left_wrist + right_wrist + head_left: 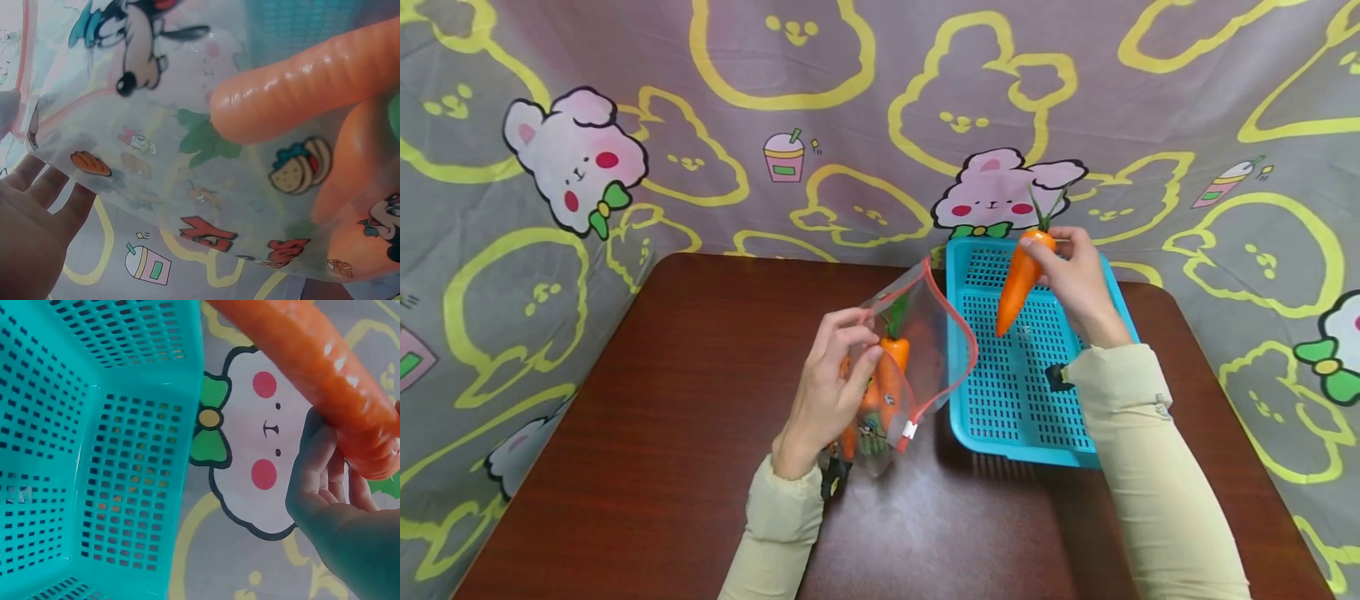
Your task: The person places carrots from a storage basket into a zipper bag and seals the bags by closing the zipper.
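Observation:
My right hand (pixel 1075 279) grips an orange carrot (pixel 1021 279) near its leafy top, its tip pointing down over the blue basket (pixel 958 400). In the right wrist view the same carrot (pixel 312 359) crosses the upper right, with the fingers around its thick end. My left hand (pixel 831 383) pinches the rim of a clear zip bag (pixel 936 350) with a red edge, whose mouth gapes toward the basket. Inside the bag are several carrots (pixel 891 367). Through the printed plastic, the left wrist view shows a carrot (pixel 300 87) and green leaves (pixel 206 137).
The perforated basket stands on the right of a dark brown table (pixel 700 375). Behind the table hangs a grey cloth (pixel 850 150) with yellow outlines and cartoon animals. A white slider (pixel 910 430) sits on the bag's red zip.

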`<act>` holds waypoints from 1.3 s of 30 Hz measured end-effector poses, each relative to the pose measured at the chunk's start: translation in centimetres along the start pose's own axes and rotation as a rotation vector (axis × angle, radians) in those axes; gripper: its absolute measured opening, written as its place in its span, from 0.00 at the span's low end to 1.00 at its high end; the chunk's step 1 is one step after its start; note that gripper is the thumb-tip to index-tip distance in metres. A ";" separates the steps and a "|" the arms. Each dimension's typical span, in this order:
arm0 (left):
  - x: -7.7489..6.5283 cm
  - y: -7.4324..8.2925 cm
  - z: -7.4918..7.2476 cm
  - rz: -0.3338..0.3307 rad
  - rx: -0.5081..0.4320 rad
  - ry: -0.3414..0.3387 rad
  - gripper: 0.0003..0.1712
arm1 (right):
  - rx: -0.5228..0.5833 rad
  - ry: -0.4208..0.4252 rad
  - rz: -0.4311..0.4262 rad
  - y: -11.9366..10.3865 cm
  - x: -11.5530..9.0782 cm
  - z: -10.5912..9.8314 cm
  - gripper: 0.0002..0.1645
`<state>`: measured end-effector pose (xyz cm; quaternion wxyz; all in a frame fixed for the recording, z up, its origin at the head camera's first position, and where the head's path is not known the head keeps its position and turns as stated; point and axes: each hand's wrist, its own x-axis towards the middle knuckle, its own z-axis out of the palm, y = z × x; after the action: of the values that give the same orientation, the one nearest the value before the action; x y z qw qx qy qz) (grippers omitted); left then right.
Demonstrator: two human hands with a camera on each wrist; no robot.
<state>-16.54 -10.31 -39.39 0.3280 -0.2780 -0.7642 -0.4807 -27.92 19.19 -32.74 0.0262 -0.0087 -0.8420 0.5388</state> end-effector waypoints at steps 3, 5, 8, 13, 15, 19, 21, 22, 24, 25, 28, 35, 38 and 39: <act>0.0 -0.1 0.1 0.010 0.000 -0.003 0.17 | 0.039 0.007 -0.011 -0.1 -0.2 -0.1 0.42; 0.0 -0.1 0.2 0.014 0.000 -0.009 0.16 | 0.066 0.010 -0.016 -0.2 -0.3 -0.1 0.40; -0.1 -0.1 0.2 0.013 0.002 -0.023 0.16 | 0.123 0.014 -0.025 -0.3 -0.4 -0.1 0.36; -0.1 -0.2 0.3 -0.001 0.011 -0.042 0.14 | 0.198 0.016 -0.049 -0.6 -0.7 0.0 0.29; -0.2 -0.3 0.3 -0.008 0.013 -0.048 0.14 | 0.231 0.015 -0.062 -0.8 -0.9 0.1 0.27; -0.3 -0.3 0.3 -0.018 0.019 -0.059 0.12 | 0.322 0.019 -0.088 -1.5 -1.4 0.1 0.24; -0.3 -0.3 0.4 -0.021 0.023 -0.063 0.11 | 0.350 0.021 -0.096 -1.9 -1.7 -0.1 0.23; -0.3 -0.3 0.4 -0.022 0.025 -0.065 0.10 | 0.362 0.021 -0.100 -2.1 -1.9 -0.1 0.23; -0.3 -0.3 0.4 -0.028 0.027 -0.070 0.10 | 0.380 0.017 -0.106 -2.4 -2.1 -0.2 0.23; -0.3 -0.3 0.4 -0.028 0.028 -0.071 0.10 | 0.385 0.017 -0.107 -2.5 -2.2 -0.3 0.23; -0.2 -0.2 0.5 -0.029 0.029 -0.076 0.09 | 0.405 0.013 -0.122 -2.8 -2.5 -0.3 0.22; -0.2 -0.2 0.6 -0.041 0.037 -0.091 0.07 | 0.358 -0.018 -0.143 -3.5 -3.5 0.2 0.20; -0.2 -0.1 0.6 -0.047 0.046 -0.093 0.07 | 0.355 -0.037 -0.145 -3.6 -4.0 0.6 0.19; -0.2 -0.1 0.6 -0.048 0.048 -0.094 0.07 | 0.348 -0.041 -0.144 -3.6 -4.1 0.7 0.19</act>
<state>-16.69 -9.84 -39.78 0.2868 -0.2736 -0.7966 -0.4564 -23.77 16.85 -29.88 0.0485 0.0670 -0.7349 0.6731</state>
